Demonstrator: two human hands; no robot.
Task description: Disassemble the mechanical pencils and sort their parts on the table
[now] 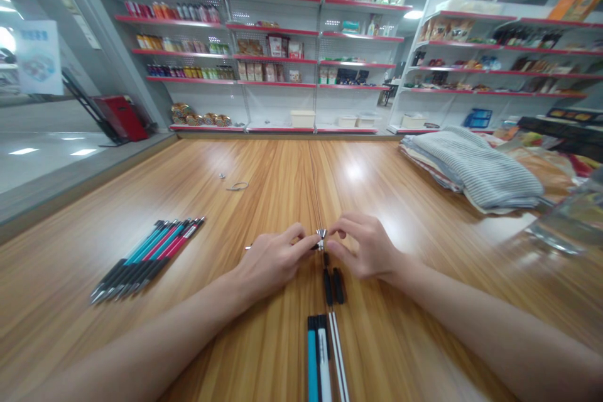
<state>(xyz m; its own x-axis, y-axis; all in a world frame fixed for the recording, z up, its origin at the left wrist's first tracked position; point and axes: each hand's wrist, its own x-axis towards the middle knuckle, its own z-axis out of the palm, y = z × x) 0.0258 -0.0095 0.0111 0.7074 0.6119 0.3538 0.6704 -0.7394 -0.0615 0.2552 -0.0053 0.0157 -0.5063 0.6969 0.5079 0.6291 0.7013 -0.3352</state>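
My left hand (271,259) is closed over a slim pen (247,247); a light end shows left of the hand and a dark part near the fingertips. The index finger reaches the small silver cone-shaped pen tips (321,233). To their right, my right hand (366,246) has thumb and forefinger apart, with nothing visible between them. Small dark pieces (326,258) and black rubber grips (338,286) lie below the tips. Nearer me are a blue pen barrel (312,358), a white barrel (324,358) and thin white refills (339,358).
A row of blue, red and black pens (148,259) lies at left. Farther back are a thin loop (239,186) and a small metal piece (222,175). Folded striped cloth (475,166) and a clear container (570,220) are at right. Stocked shelves (277,59) stand beyond the wooden table (188,345).
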